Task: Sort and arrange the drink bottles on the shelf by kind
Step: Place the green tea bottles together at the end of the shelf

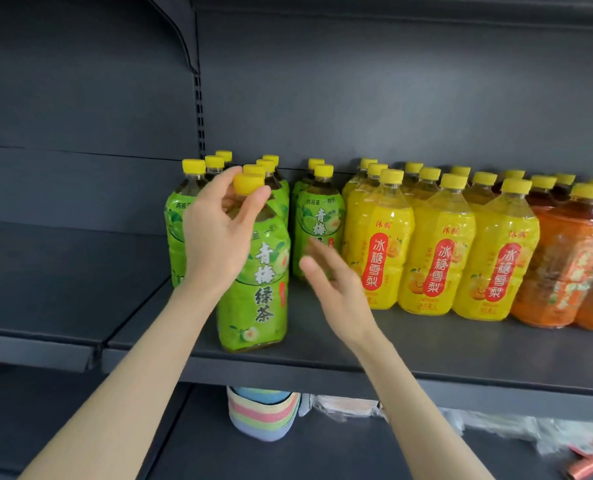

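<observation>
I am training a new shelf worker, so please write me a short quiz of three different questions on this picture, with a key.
1. True or false: the left hand grips the front green-label bottle at its cap.
2. Which bottles stand furthest right on the shelf? A green-label; B yellow-label; C orange-label bottles.
3. Fill in: the right hand is ____ and holds nothing.
Key: 1 true; 2 C; 3 open.

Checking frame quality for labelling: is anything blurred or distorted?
Head view: the right hand is motion-blurred; the left hand and the green tea bottle it grips are sharp; the shelf edge bows from the wide lens; the orange bottles show glare.
</observation>
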`<state>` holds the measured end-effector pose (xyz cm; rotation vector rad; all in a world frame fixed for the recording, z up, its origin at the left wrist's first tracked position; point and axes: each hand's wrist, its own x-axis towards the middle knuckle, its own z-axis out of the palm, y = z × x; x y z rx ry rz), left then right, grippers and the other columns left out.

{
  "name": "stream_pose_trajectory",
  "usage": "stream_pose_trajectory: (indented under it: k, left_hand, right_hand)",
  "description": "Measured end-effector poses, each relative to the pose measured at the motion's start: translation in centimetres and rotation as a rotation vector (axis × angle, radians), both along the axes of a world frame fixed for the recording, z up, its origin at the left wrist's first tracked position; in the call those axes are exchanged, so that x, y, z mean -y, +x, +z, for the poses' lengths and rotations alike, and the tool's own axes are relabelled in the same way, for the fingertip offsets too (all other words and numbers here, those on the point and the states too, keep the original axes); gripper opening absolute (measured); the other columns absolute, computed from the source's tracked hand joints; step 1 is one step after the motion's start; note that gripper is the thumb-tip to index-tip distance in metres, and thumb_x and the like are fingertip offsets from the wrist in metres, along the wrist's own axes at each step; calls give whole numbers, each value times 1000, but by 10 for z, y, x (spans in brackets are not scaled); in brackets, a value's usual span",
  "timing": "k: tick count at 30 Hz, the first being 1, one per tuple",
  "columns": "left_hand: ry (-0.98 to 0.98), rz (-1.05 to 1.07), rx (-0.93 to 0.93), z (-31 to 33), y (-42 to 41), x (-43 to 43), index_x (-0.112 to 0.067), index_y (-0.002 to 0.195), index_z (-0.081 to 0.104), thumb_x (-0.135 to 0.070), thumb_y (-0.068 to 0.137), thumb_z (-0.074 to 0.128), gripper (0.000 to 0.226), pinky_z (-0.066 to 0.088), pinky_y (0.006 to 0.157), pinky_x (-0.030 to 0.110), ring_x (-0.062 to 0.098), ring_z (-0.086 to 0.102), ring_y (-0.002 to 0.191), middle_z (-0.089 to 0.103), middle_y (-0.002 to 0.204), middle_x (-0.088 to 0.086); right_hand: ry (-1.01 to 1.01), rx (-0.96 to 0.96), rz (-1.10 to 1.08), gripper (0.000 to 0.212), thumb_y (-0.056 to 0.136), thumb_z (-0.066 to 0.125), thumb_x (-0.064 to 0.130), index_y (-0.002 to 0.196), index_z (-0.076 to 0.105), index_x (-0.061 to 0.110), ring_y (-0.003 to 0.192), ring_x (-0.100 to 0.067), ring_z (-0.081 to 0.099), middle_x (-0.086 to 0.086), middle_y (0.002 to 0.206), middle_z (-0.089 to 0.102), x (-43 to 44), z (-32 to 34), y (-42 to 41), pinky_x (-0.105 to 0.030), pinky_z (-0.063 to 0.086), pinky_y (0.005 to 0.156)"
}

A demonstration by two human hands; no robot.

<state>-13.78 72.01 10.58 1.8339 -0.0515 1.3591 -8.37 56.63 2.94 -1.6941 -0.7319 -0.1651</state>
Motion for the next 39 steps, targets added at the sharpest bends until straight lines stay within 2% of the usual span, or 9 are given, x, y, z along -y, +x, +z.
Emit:
stream_pose_trajectory:
  k: [7, 11, 17, 25, 28, 32, 35, 37, 39]
  left_hand:
    - [-91, 24, -15, 0, -3, -29, -11, 120, 64, -31, 86, 68, 40, 50, 84, 22, 6, 62, 84, 69, 97, -1]
    - [-89, 43, -12, -2, 2, -31, -12, 121, 64, -33, 86, 67, 41, 51, 88, 34, 10, 63, 87, 68, 96, -2]
    - [-94, 18, 9, -4, 6, -34, -14, 121, 64, -34, 86, 67, 40, 50, 89, 40, 10, 63, 87, 68, 95, -4]
    - [-92, -10, 12, -5, 8, -36, -15, 122, 63, -35, 86, 68, 42, 50, 82, 19, 1, 62, 85, 67, 92, -7]
    - [-107, -31, 17, -5, 8, -33, -18, 120, 64, -35, 84, 69, 40, 46, 76, 9, -8, 59, 80, 64, 86, -18]
    - [-110, -122, 49, -5, 15, -16, -22, 111, 66, -30, 83, 71, 30, 43, 70, 4, -10, 59, 76, 63, 81, -22]
    - [-106, -199, 29, -4, 27, 7, -17, 114, 65, -30, 84, 70, 33, 46, 74, 12, -3, 60, 78, 65, 83, -15]
    - [-94, -254, -6, -3, 36, 20, -14, 118, 63, -30, 87, 66, 35, 49, 79, 18, 0, 62, 84, 66, 87, -11]
    - [-57, -304, -30, -4, 42, 29, -12, 123, 60, -30, 93, 59, 35, 49, 88, 21, -1, 61, 95, 67, 96, -12]
  right_hand:
    - [-253, 154, -344, 79, 96, 57, 21, 154, 4, 12, 149, -20, -5, -5, 163, -5, -28, 37, 64, -32, 6, 118]
    - [-467, 171, -415, 90, 92, 59, 5, 153, -7, 16, 147, -30, -15, -9, 161, -17, -42, 43, 87, -38, 6, 118]
    - [-561, 318, -606, 92, 85, 58, -12, 154, 9, 21, 148, -34, 4, -8, 163, -1, -47, 33, 92, -41, 28, 114]
    - [-559, 351, -622, 76, 94, 51, -3, 154, 11, 22, 147, -32, 8, -6, 163, 3, -52, 35, 88, -39, 34, 111]
    - [-279, 299, -531, 73, 94, 58, 7, 153, 17, 19, 148, -24, 15, -4, 162, 12, -41, 34, 68, -31, 23, 115]
    - [151, 107, -112, 57, 84, 71, 35, 136, 50, 28, 116, -4, 58, 9, 132, 60, -7, 22, 21, -18, 50, 89]
    - [-15, -43, 104, 87, 64, 83, 46, 139, 41, 37, 110, 1, 59, 22, 125, 60, 9, 12, 1, -19, 54, 81]
    - [-99, -51, 40, 108, 58, 89, 44, 147, 29, 36, 114, 1, 55, 24, 127, 56, 11, 3, -2, -30, 54, 90]
    - [-94, -28, -100, 107, 60, 86, 39, 148, 26, 32, 115, 4, 52, 22, 127, 54, 11, -4, -1, -37, 51, 98]
